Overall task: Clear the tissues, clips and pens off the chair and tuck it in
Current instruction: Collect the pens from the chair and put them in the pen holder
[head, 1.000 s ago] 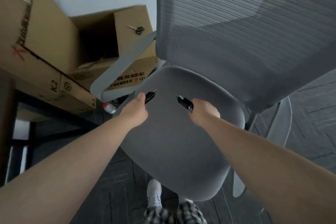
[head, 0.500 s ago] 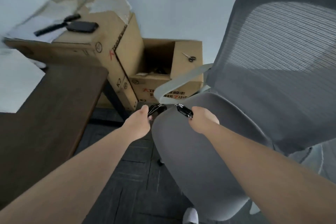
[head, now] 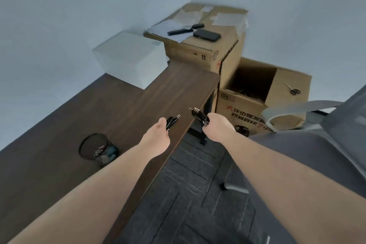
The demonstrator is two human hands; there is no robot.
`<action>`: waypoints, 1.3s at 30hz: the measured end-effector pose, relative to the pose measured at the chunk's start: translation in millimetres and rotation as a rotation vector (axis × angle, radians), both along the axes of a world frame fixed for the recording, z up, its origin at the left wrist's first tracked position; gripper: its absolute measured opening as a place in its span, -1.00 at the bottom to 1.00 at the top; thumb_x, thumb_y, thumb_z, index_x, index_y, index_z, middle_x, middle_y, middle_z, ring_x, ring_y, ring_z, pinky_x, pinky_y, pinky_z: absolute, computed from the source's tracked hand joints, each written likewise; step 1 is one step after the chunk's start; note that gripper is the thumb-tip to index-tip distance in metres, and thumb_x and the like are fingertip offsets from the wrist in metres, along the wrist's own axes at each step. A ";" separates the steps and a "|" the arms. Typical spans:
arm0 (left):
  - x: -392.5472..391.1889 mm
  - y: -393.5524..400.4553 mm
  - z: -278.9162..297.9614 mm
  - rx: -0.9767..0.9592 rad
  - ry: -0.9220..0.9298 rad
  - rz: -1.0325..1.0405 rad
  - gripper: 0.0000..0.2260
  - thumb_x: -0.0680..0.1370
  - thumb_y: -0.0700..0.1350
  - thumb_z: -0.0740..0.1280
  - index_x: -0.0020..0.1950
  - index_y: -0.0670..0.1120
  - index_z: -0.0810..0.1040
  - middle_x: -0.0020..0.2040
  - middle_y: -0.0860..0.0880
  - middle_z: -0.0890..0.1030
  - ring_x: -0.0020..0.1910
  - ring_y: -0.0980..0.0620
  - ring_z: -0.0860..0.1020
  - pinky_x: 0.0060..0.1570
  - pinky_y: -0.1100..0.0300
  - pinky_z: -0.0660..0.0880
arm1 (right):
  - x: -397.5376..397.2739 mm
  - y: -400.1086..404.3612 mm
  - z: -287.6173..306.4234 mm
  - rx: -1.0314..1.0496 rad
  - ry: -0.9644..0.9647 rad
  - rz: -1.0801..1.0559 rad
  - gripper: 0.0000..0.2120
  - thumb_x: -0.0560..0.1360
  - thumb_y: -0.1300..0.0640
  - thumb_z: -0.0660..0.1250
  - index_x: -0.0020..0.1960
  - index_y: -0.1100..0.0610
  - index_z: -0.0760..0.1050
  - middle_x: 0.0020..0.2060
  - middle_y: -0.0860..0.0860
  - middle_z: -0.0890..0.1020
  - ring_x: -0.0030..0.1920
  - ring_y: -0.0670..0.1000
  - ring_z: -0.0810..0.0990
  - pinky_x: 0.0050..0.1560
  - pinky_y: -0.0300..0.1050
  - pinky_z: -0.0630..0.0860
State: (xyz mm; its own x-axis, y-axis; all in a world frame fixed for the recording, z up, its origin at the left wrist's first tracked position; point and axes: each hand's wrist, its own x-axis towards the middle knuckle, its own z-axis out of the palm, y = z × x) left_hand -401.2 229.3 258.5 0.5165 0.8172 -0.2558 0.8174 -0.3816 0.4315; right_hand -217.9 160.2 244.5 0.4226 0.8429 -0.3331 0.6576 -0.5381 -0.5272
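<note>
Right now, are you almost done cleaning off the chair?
Partly. The bit of chair seat in view looks bare. Each hand holds black pens: the left hand over the desk, the right hand just past its edge. Left to do: put the pens down, perhaps in the mesh cup, then tuck the chair in.

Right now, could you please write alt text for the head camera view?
Each hand holds a bunch of black pens: left hand over the dark wooden desk, right hand past its edge. A mesh pen cup stands on the desk; a grey chair is at right.
</note>
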 end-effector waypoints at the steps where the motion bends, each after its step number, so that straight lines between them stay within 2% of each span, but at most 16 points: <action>1: -22.5 7.2 3.9 0.021 -0.003 0.031 -0.90 0.61 -0.21 0.12 -0.08 -0.15 0.21 -0.37 -0.03 0.35 -0.40 -0.05 0.38 -0.40 0.10 0.26 | -20.3 12.1 2.9 0.010 0.009 0.021 -0.95 0.53 0.14 0.21 -0.08 0.11 0.38 -0.27 0.03 0.48 -0.24 0.08 0.49 -0.25 -0.09 0.44; 3: -65.9 22.1 9.9 0.053 -0.011 0.088 -0.89 0.61 -0.21 0.12 -0.09 -0.15 0.21 -0.37 -0.02 0.34 -0.34 -0.13 0.39 -0.29 0.08 0.30 | -60.6 35.2 6.5 0.025 0.027 0.059 -0.95 0.52 0.14 0.22 -0.10 0.10 0.37 -0.27 0.03 0.48 -0.27 0.05 0.48 -0.28 -0.10 0.42; 8: -149.6 64.2 21.1 0.088 -0.057 0.259 -0.89 0.61 -0.20 0.13 -0.05 -0.17 0.21 -0.37 -0.05 0.35 -0.37 -0.10 0.38 -0.34 0.10 0.26 | -152.5 91.0 19.6 0.126 0.122 0.072 -0.94 0.49 0.15 0.23 -0.14 0.09 0.37 -0.32 -0.02 0.46 -0.20 0.11 0.51 -0.21 -0.09 0.42; 11: -181.9 86.7 23.9 0.084 -0.187 0.395 -0.90 0.62 -0.20 0.13 -0.04 -0.18 0.21 -0.35 -0.07 0.35 -0.36 -0.10 0.37 -0.43 0.10 0.21 | -198.2 120.1 27.5 0.206 0.216 0.052 -0.88 0.49 0.17 0.24 -0.21 0.07 0.35 -0.36 -0.04 0.44 -0.21 0.11 0.48 -0.21 -0.08 0.40; 16: -209.9 111.6 21.6 0.015 -0.415 0.521 -0.93 0.63 -0.16 0.11 0.00 -0.15 0.25 -0.30 -0.04 0.34 -0.37 0.03 0.33 -0.44 0.15 0.22 | -251.4 160.4 30.3 0.287 0.307 0.025 -0.81 0.48 0.21 0.24 -0.27 0.06 0.31 -0.36 -0.03 0.43 -0.23 0.08 0.44 -0.18 -0.07 0.39; 18: -212.8 119.4 18.9 -0.019 -0.527 0.570 -0.92 0.63 -0.13 0.10 0.07 -0.13 0.28 -0.25 -0.04 0.38 -0.34 0.04 0.35 -0.41 0.16 0.27 | -267.3 172.8 28.2 0.333 0.346 -0.018 -0.79 0.48 0.21 0.24 -0.29 0.06 0.30 -0.38 -0.03 0.42 -0.30 0.04 0.41 -0.22 -0.11 0.37; 20: -211.4 125.4 15.0 -0.063 -0.661 0.617 -0.92 0.62 -0.13 0.12 0.09 -0.10 0.30 -0.20 -0.05 0.42 -0.29 0.04 0.39 -0.35 0.16 0.35 | -280.3 181.7 24.5 0.375 0.398 -0.058 -0.75 0.48 0.21 0.25 -0.32 0.04 0.28 -0.40 -0.04 0.41 -0.38 -0.03 0.37 -0.32 -0.14 0.33; 22: -207.5 129.2 8.7 -0.109 -0.755 0.657 -0.94 0.62 -0.14 0.13 0.08 -0.08 0.31 -0.18 -0.03 0.43 -0.24 0.02 0.42 -0.20 0.07 0.46 | -290.2 187.0 19.5 0.405 0.447 -0.078 -0.75 0.50 0.19 0.28 -0.31 0.04 0.30 -0.39 -0.05 0.41 -0.38 -0.07 0.36 -0.34 -0.19 0.32; 25: -202.5 130.5 -7.1 -0.184 -0.837 0.685 -0.96 0.62 -0.14 0.14 0.06 -0.06 0.33 -0.12 -0.01 0.48 -0.13 0.01 0.49 0.07 -0.05 0.53 | -298.2 191.0 8.8 0.421 0.518 -0.107 -0.85 0.52 0.14 0.32 -0.20 0.11 0.40 -0.33 -0.06 0.47 -0.30 -0.06 0.45 -0.24 -0.18 0.40; 27: -202.1 129.2 -18.3 -0.215 -0.884 0.692 -0.98 0.61 -0.14 0.15 0.01 -0.02 0.34 -0.08 -0.05 0.52 -0.07 -0.02 0.53 0.12 -0.13 0.54 | -301.3 191.2 0.4 0.414 0.563 -0.144 -0.86 0.52 0.10 0.34 -0.16 0.12 0.42 -0.30 -0.05 0.51 -0.24 -0.04 0.50 -0.14 -0.13 0.46; 32: -203.3 126.1 -35.8 -0.263 -0.952 0.740 -0.84 0.61 -0.13 0.17 -0.11 0.12 0.33 -0.03 -0.04 0.56 -0.03 -0.01 0.56 0.05 -0.01 0.53 | -308.7 189.6 -18.9 0.400 0.612 -0.195 -0.81 0.52 0.00 0.34 -0.18 0.06 0.41 -0.29 -0.04 0.53 -0.25 -0.03 0.54 -0.08 -0.05 0.54; 34: -203.7 125.9 -39.5 -0.251 -0.965 0.756 -0.87 0.61 -0.11 0.17 -0.09 0.10 0.35 -0.03 -0.04 0.57 -0.02 -0.01 0.57 0.01 0.05 0.52 | -311.5 190.3 -23.4 0.409 0.601 -0.202 -0.78 0.52 -0.03 0.34 -0.18 0.07 0.40 -0.32 -0.05 0.52 -0.26 -0.03 0.53 -0.09 -0.02 0.55; 37: -202.6 123.0 -39.2 -0.210 -0.959 0.778 -0.98 0.63 -0.11 0.15 0.02 -0.03 0.35 -0.10 0.03 0.53 -0.12 0.10 0.53 -0.16 0.22 0.45 | -314.6 190.7 -27.9 0.413 0.585 -0.199 -0.75 0.52 -0.06 0.33 -0.14 0.11 0.42 -0.30 -0.04 0.52 -0.24 -0.02 0.54 -0.08 -0.01 0.55; 39: -201.0 120.3 -37.2 -0.184 -0.943 0.795 -0.94 0.63 -0.12 0.13 0.06 -0.08 0.33 -0.16 0.09 0.47 -0.19 0.18 0.49 -0.24 0.28 0.41 | -315.8 190.3 -29.5 0.412 0.573 -0.191 -0.76 0.52 -0.06 0.33 -0.17 0.08 0.41 -0.31 -0.06 0.52 -0.27 -0.05 0.53 -0.13 -0.07 0.53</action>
